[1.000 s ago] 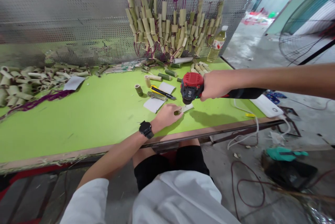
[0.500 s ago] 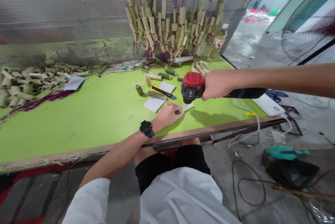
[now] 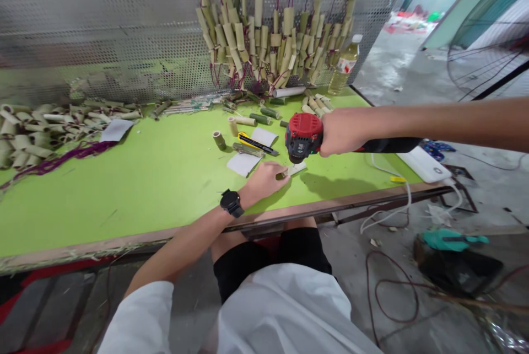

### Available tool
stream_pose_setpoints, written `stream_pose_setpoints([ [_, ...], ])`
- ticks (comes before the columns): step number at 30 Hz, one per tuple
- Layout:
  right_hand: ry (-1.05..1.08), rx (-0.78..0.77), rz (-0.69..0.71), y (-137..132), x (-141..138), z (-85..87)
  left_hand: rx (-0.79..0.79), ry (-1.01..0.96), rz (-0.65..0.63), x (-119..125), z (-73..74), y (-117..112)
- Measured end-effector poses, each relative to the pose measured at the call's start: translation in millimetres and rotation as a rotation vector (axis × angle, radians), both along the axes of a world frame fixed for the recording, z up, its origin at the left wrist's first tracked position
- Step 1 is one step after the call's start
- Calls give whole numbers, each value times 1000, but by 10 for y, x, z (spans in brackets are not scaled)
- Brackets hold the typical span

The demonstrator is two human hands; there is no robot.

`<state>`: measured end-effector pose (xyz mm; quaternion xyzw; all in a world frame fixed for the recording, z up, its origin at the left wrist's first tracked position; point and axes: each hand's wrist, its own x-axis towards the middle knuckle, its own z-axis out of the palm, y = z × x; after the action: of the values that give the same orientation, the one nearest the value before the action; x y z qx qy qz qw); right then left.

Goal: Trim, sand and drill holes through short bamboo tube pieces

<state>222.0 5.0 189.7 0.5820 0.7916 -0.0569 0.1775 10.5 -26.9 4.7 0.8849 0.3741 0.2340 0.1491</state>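
Observation:
My right hand [image 3: 341,129] is closed round the handle of a red and black cordless drill [image 3: 304,136], its chuck pointing down. Below the chuck lies a short pale bamboo piece [image 3: 296,168], pinned to the green tabletop [image 3: 165,177] by my left hand [image 3: 268,179], whose fingers grip its left end. Whether the bit touches the bamboo I cannot tell. Just beyond my left hand are a yellow and black utility knife [image 3: 258,143], white paper pieces [image 3: 243,164] and a thin bamboo length [image 3: 248,150]. A dark green bamboo tube [image 3: 219,140] stands upright nearby.
Bamboo tubes on purple cords hang along the perforated metal panel [image 3: 144,23]. A pile of cut bamboo [image 3: 37,133] and purple cord [image 3: 70,156] lie at the left. An oil bottle [image 3: 345,66] stands at the back right; a white power bank [image 3: 425,166] with a cable sits at the right edge.
Almost nothing differs. The drill and both hands hold nearly the same place over the bamboo piece; the view has shifted very slightly.

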Motion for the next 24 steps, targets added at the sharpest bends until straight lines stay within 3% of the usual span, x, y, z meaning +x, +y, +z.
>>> stream_pose_setpoints([
  [5,-151,-91,-51,-175,-146,185,-7,-2,-10,0,-3,7],
  [24,-138,-105,-48,-129,-172,178,6,17,1,16,-7,-3],
])
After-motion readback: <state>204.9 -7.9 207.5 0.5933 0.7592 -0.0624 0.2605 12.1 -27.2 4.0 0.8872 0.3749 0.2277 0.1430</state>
